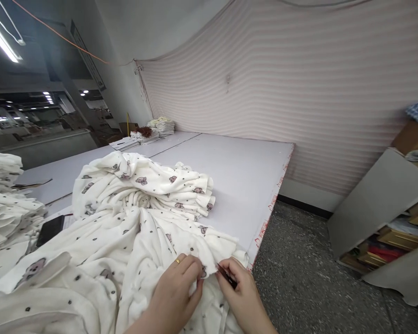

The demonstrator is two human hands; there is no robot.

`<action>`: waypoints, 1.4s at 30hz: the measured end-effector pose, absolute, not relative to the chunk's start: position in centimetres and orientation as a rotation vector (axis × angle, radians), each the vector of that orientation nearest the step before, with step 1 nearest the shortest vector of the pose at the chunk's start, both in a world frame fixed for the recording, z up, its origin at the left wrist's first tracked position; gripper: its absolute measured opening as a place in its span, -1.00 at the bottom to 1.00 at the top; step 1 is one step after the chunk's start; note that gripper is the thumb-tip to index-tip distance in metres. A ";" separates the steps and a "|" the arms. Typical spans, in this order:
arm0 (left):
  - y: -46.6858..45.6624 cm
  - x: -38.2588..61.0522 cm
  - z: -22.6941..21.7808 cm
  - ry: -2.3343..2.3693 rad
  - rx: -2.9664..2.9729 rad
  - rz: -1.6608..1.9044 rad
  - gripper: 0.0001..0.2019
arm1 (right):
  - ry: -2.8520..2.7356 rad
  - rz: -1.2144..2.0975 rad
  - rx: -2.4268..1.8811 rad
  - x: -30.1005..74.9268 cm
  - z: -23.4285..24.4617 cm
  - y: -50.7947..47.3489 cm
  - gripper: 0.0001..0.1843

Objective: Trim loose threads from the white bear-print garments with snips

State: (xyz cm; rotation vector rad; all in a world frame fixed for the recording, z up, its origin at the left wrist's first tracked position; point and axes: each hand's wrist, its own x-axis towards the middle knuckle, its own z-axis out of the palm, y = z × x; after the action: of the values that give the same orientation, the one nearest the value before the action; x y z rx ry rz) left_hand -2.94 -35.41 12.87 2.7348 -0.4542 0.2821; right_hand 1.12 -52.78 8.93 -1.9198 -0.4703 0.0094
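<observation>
White plush fabric [101,241] with small dark dots and pinkish-grey animal figures is heaped in front of me. At its near right edge, my left hand [177,287] pinches the cloth between thumb and fingers; a gold ring shows on one finger. My right hand [240,292] is closed around a small dark tool [227,277], whose tip meets the fabric edge just right of my left hand. Most of the tool is hidden in the palm, so its exact kind is unclear. Beyond lies a folded-over pile of the same fabric [142,181].
The pale table [230,162] ends on the right at an edge with red-printed tape [266,218]. More printed fabric [7,222] and a black flat object [50,230] lie left. Stacked cloths [162,126] sit at the back. A grey shelf [379,199] stands right, past the speckled floor.
</observation>
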 end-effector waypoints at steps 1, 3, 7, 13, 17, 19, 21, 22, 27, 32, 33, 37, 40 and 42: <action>-35.2 -3.1 12.9 -0.452 2.681 0.308 -0.81 | -0.468 0.045 -1.883 1.1 9.1 -53.0 -0.90; -34.7 -3.3 13.0 -0.462 2.612 0.307 -0.77 | -0.497 0.108 -1.838 1.1 9.6 -53.6 -0.92; -34.3 -3.5 13.4 -0.480 2.564 0.316 -0.76 | -0.583 0.159 -1.920 0.8 10.5 -54.6 -0.77; -34.2 -3.7 13.1 -0.460 2.537 0.351 -0.82 | -0.628 0.163 -1.990 0.3 11.2 -53.6 -0.75; -34.1 -3.5 13.3 -0.415 2.487 0.349 -0.85 | -0.560 0.022 -1.950 0.2 10.3 -53.0 -0.75; -34.0 -3.2 13.9 -0.320 2.435 0.238 -0.88 | -0.532 -0.064 -1.975 0.5 9.8 -52.6 -0.78; -33.8 -2.7 14.8 -0.150 2.339 0.008 -0.89 | -0.503 -0.102 -1.999 1.1 9.7 -52.0 -0.89; -33.7 -2.4 15.3 -0.066 2.273 -0.103 -0.86 | -0.482 -0.101 -1.985 1.4 9.7 -51.7 -0.89; -33.2 -1.3 16.8 0.122 1.987 -0.269 -0.78 | -0.508 -0.172 -1.681 1.5 10.1 -50.2 -0.86; -33.0 -1.6 16.6 0.088 1.915 -0.274 -0.80 | -0.561 -0.164 -1.722 1.0 9.8 -49.4 -0.88; -33.1 -1.8 16.6 0.086 1.938 -0.280 -0.81 | -0.532 -0.106 -1.729 1.2 9.7 -49.3 -0.89; -33.5 -2.1 16.8 0.030 2.024 -0.320 -0.82 | -0.382 0.063 -1.635 1.9 9.7 -49.1 -0.73; -34.0 -2.0 16.8 0.012 2.041 -0.290 -0.83 | -0.334 0.062 -1.577 2.1 10.1 -48.8 -0.72; -34.1 -1.9 16.8 0.042 2.038 -0.239 -0.83 | -0.296 0.055 -1.526 2.0 10.6 -48.7 -0.72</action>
State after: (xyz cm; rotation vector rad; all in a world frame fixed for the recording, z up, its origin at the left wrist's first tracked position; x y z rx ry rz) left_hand -1.90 -34.14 16.77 2.0376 0.0422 -0.2393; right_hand 2.01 -48.75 10.63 -1.5257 -0.2959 0.0547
